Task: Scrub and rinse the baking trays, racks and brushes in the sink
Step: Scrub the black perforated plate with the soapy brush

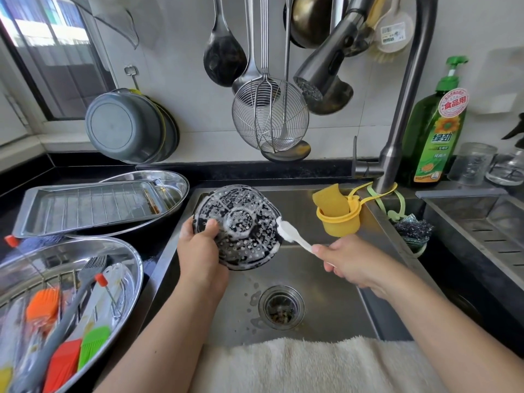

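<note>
Left hand (200, 245) pinches the soapy perforated tray (238, 226); right hand (344, 260) grips the white brush (292, 235) (suds everywhere), so the tray may slip into the sink (326, 313).

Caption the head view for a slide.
Left hand holds a soapy black perforated round tray over the steel sink while right hand scrubs its rim with a white brush.

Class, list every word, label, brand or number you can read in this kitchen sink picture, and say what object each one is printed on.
"食品用": red round sticker high on the green dish soap bottle.
"绿劲": large green brand characters on that bottle's front label.
Smaller print lower on that label: too small to read.
White tag on the brush hanging at the upper right: printing and a barcode, too blurred to read.
Nothing else carries readable text.
</note>
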### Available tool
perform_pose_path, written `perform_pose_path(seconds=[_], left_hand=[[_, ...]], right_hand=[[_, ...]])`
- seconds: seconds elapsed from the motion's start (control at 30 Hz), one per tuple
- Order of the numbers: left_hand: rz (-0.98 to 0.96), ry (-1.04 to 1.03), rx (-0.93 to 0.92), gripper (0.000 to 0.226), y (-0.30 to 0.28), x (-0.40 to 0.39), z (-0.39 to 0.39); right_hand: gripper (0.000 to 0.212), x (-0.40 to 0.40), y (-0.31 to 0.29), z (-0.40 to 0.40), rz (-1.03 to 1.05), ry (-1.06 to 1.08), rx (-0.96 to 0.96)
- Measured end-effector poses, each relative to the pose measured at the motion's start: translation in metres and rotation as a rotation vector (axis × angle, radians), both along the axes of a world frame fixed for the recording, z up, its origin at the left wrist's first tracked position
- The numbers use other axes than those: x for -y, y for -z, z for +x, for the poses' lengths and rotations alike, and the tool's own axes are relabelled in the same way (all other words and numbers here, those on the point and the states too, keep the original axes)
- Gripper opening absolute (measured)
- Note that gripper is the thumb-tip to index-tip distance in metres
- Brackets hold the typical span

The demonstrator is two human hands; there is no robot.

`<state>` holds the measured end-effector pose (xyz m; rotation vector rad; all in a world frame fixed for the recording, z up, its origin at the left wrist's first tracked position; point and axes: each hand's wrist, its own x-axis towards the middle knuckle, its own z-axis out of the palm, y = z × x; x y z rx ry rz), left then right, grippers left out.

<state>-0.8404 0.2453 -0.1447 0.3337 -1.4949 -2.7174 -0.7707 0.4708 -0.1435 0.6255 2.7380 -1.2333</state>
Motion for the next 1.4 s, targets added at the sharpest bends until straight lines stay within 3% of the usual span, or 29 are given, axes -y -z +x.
perform_pose_path(seconds=[0.2,0.43,0.57,0.73,0.9,1.03,1.17,1.3,1.4], left_hand=[[-0.096,0.120,-0.052,0.027,0.001,-0.012,0.006],[0.015,-0.047,0.041,0.033,0.005,0.002,-0.004],[0.012,-0.003,0.037,0.026,0.005,-0.006,0.000],[-0.004,-0.035,0.044,0.022,0.006,-0.002,-0.002],[-0.067,0.082,-0.001,0.021,0.004,-0.012,0.006],[-0.079,0.068,-0.011,0.022,0.006,-0.011,0.006],[-0.067,0.066,-0.016,0.023,0.007,-0.010,0.004],[-0.073,0.062,-0.019,0.022,0.007,-0.011,0.004],[-0.068,0.068,-0.021,0.022,0.009,-0.011,0.003]], right_hand=[[0.051,-0.001,-0.006,-0.002,0.015,0.094,-0.140],[0.049,0.007,-0.005,0.007,0.052,-0.123,0.147],[0.048,0.005,-0.010,0.002,0.049,0.013,-0.054],[0.049,0.009,-0.009,0.008,0.082,-0.135,0.069],[0.049,0.009,-0.012,0.002,0.094,-0.017,-0.112],[0.049,0.014,-0.010,0.006,0.081,-0.145,0.016],[0.049,0.011,-0.010,0.002,0.121,-0.070,-0.066],[0.050,0.022,-0.006,0.007,0.113,-0.199,0.027],[0.049,0.011,-0.010,0.001,0.142,-0.032,-0.068]])
